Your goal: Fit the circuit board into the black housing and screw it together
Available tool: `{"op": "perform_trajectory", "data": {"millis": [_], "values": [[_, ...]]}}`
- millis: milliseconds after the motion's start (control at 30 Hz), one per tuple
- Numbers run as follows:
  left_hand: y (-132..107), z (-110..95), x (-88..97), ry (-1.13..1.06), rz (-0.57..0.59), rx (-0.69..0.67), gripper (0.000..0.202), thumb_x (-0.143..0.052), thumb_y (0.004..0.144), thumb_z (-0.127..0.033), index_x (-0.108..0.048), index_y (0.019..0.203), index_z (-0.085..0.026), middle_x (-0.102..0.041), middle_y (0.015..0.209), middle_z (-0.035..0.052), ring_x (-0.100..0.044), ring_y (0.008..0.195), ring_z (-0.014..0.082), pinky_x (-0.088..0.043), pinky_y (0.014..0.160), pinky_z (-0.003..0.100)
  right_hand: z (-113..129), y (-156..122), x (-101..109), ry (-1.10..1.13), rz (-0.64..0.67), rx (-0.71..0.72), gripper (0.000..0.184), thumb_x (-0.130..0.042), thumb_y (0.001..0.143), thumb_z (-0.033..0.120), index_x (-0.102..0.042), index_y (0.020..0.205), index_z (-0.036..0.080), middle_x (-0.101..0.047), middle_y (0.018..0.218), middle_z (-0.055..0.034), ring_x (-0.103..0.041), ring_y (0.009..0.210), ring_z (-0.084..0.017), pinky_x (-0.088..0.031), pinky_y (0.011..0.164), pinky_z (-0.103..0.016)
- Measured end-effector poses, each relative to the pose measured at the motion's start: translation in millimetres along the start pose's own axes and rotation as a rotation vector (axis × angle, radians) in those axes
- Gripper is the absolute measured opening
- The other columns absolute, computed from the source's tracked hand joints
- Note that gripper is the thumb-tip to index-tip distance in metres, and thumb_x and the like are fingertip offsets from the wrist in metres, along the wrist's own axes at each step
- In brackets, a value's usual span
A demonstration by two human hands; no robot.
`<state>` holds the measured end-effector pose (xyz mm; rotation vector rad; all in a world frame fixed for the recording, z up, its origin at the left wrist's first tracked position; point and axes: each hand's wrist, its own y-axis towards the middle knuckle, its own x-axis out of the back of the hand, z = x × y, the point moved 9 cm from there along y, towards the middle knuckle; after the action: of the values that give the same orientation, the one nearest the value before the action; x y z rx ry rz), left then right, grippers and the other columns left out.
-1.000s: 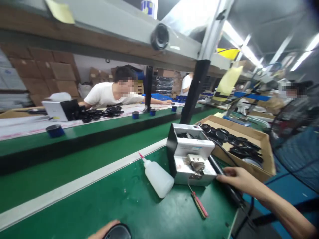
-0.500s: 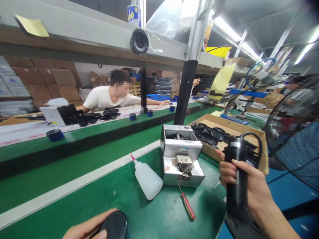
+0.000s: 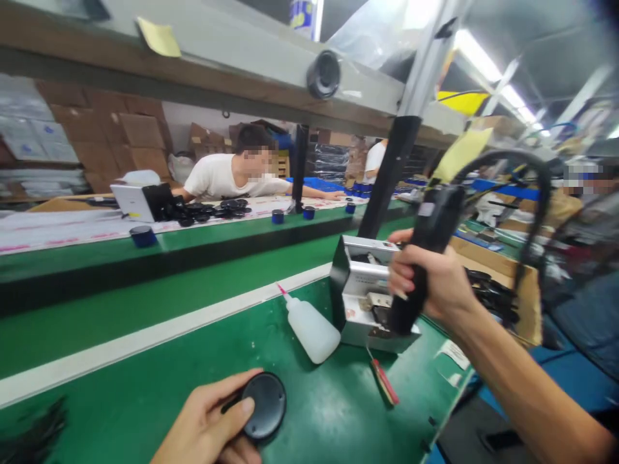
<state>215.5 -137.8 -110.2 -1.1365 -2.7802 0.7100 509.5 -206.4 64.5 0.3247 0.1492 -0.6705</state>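
My left hand pinches a round black plastic cover by its left edge, thumb on top, above the green bench. Two small holes show near the cover's rim. My right hand is wrapped around a black electric screwdriver, its thick cable looping from the top. The tool is raised and tilted in front of a silver screw feeder, partly hiding it. Its lower tip is blurred. A white squeeze bottle with a pink nozzle lies left of the feeder, and a red-handled screwdriver lies before it.
A cardboard box of black parts stands at right. Small blue-sided round parts line the far ledge, where a person in a white shirt reaches out. A dark post rises behind the feeder. Blurred black pieces lie lower left.
My right hand has lifted the electric screwdriver and brought it left, from beside the box to in front of the feeder. My left hand with the cover has come further into view. The view has shifted.
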Motion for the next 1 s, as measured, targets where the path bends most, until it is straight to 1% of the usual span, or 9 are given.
{"op": "perform_trajectory", "data": {"millis": [133,200,300,400,533,633,800,867,1000], "values": [[4,4,-5.2,-0.087,0.089,-0.016,0.106,-0.083,0.062,-0.065,-0.047,0.137,0.001,-0.077,0.077,0.0165,-0.073,0.056,0.0234,-0.058,0.05,0.025,13,-22,-4,-0.026,0.016,0.038,0.018,-0.074,0.059,0.016,-0.058,0.066,0.021,-0.043,0.042,0.005,-0.039,0.032,-0.011,-0.035,0.032,-0.023],[6,7,-1.7,-0.077,0.088,-0.012,0.104,-0.081,0.065,-0.065,-0.046,0.138,0.0,-0.077,0.078,0.0165,-0.074,0.057,0.0235,-0.059,0.052,0.026,30,-20,0,-0.025,-0.036,0.164,0.017,-0.07,0.063,0.013,-0.056,0.063,0.022,-0.044,0.044,0.0043,-0.041,0.035,-0.01,-0.036,0.035,-0.024],[8,8,0.0,-0.026,0.125,0.008,0.108,-0.079,0.067,-0.067,-0.041,0.142,0.001,-0.077,0.074,0.016,-0.075,0.06,0.0254,-0.06,0.055,0.027,41,-5,9,-0.039,-0.124,0.278,0.02,-0.068,0.06,0.011,-0.058,0.072,0.024,-0.043,0.044,0.0056,-0.039,0.037,-0.012,-0.035,0.035,-0.025],[7,8,-0.8,0.015,0.15,0.016,0.106,-0.076,0.07,-0.067,-0.04,0.144,0.0,-0.076,0.067,0.0128,-0.076,0.064,0.027,-0.061,0.058,0.028,29,6,14,-0.06,-0.115,0.198,0.028,-0.069,0.057,0.013,-0.06,0.08,0.024,-0.042,0.043,0.0067,-0.037,0.035,-0.012,-0.034,0.033,-0.026],[4,7,-2.4,-0.064,0.097,-0.024,0.096,-0.081,0.068,-0.062,-0.049,0.138,-0.002,-0.077,0.079,0.0156,-0.075,0.059,0.0249,-0.06,0.053,0.027,4,-13,6,-0.063,-0.013,0.018,0.027,-0.074,0.06,0.015,-0.061,0.081,0.023,-0.042,0.043,0.0061,-0.037,0.033,-0.011,-0.034,0.033,-0.024],[3,5,-8.7,-0.098,0.116,-0.064,0.088,-0.078,0.072,-0.057,-0.052,0.135,-0.002,-0.076,0.075,0.0148,-0.073,0.055,0.0217,-0.057,0.049,0.024,-10,-39,-24,0.027,0.113,-0.034,0.024,-0.071,0.066,0.016,-0.062,0.086,0.026,-0.043,0.043,0.0063,-0.038,0.031,-0.01,-0.036,0.033,-0.024],[6,3,-8.1,-0.067,0.074,-0.072,0.088,-0.076,0.072,-0.057,-0.051,0.136,-0.002,-0.074,0.066,0.0119,-0.072,0.052,0.0211,-0.056,0.048,0.024,-14,-66,-109,0.27,0.318,0.025,0.023,-0.064,0.069,0.012,-0.055,0.087,0.025,-0.047,0.046,0.008,-0.039,0.033,-0.01,-0.039,0.034,-0.023],[6,2,-9.6,-0.068,0.083,-0.073,0.09,-0.077,0.07,-0.059,-0.051,0.135,-0.002,-0.074,0.068,0.012,-0.071,0.051,0.0207,-0.056,0.048,0.025,-12,-69,-134,0.316,0.385,0.058,0.024,-0.064,0.072,0.012,-0.052,0.088,0.025,-0.048,0.047,0.0088,-0.039,0.033,-0.009,-0.039,0.033,-0.021],[6,1,-11.7,-0.081,0.095,-0.055,0.094,-0.078,0.065,-0.062,-0.054,0.132,-0.001,-0.071,0.062,0.0081,-0.069,0.048,0.0182,-0.054,0.046,0.023,-16,-72,-150,0.275,0.421,0.032,0.023,-0.064,0.077,0.013,-0.05,0.09,0.024,-0.049,0.05,0.0092,-0.04,0.035,-0.008,-0.04,0.036,-0.021]]}}
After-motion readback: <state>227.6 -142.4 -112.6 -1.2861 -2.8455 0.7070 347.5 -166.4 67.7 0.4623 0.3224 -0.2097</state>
